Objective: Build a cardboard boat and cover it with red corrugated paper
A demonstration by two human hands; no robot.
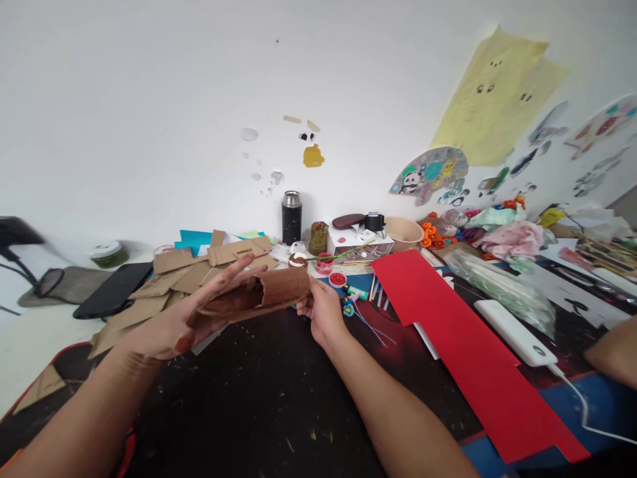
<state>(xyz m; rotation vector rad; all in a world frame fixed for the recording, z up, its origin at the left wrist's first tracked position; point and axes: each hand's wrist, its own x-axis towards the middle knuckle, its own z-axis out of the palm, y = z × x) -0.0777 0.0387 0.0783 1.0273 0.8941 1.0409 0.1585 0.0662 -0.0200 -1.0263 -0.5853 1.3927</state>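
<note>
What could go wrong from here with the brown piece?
Likely risks:
1. The left hand lies open against the brown piece, so if the right hand loosens at the far end, it could drop.
2. An open red pot sits just beyond the right hand; a knock could spill it.
3. Brown smears on the left fingers, if wet, could mark the red sheet.

Moderately bright, diffuse indoor light, pale wall (174,99) softly shaded toward the corners, desk (259,392) dark, wide-angle stretching at the edges, slight softness on the hands
</note>
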